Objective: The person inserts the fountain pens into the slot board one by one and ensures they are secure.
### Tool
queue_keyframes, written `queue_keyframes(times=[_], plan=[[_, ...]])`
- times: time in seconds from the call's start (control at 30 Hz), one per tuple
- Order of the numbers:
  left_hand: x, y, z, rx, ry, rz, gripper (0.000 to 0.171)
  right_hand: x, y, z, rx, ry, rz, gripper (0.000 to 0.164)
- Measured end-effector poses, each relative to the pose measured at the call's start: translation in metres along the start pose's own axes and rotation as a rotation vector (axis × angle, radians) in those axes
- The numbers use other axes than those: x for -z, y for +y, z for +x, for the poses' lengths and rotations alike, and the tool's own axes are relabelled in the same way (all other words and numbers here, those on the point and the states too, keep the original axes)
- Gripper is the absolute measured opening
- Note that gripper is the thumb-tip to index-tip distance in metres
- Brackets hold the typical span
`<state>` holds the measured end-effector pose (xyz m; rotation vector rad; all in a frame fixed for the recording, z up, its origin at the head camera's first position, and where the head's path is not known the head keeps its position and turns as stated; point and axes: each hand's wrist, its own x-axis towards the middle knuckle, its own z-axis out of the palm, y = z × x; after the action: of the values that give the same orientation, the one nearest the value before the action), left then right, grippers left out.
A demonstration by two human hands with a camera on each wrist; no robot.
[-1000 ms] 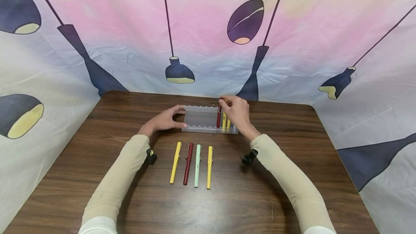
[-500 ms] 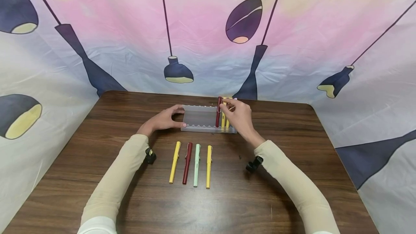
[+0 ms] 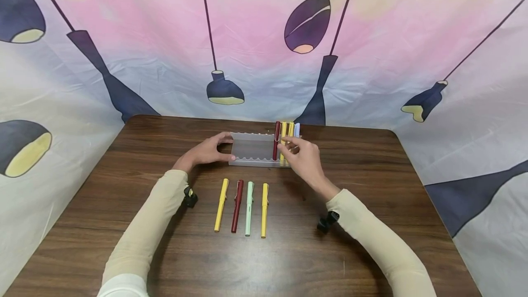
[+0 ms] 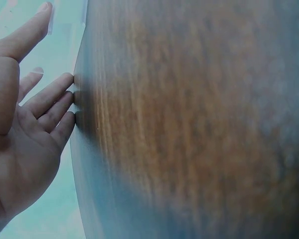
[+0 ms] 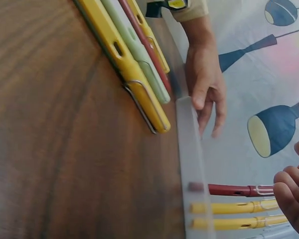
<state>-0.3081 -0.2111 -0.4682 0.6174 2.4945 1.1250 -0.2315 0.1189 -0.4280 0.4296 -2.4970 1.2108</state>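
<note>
A clear plastic pen rack (image 3: 252, 163) with notched edges stands near the table's far side. My left hand (image 3: 205, 151) holds its left end, thumb at the front corner and index finger toward the back. In the rack's right part lie a dark red pen (image 3: 276, 143), two yellow pens and a pale blue pen (image 3: 297, 129). My right hand (image 3: 307, 156) hovers in front of the yellow ones, its fingers loosely bent with nothing between them, partly hiding them. In the right wrist view, its fingertips (image 5: 289, 191) appear beside the red pen's clip end.
On the table in front of the rack lie a yellow pen (image 3: 221, 205), a dark red pen (image 3: 237, 206), a light green pen (image 3: 249, 209) and another yellow pen (image 3: 264, 211), side by side. A printed cloth (image 3: 173, 81) hangs behind the table's far edge.
My right hand has let go of the dark red pen, which stays in the rack, and has drawn back toward me. My left hand keeps its place at the rack.
</note>
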Motion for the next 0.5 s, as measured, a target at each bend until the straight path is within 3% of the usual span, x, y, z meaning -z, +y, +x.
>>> queue_keyframes(times=[0.5], plan=[[0.001,-0.002,0.000,-0.019,-0.002,-0.016,0.095,-0.022,0.007,-0.039,-0.067,-0.195,0.037,0.033]])
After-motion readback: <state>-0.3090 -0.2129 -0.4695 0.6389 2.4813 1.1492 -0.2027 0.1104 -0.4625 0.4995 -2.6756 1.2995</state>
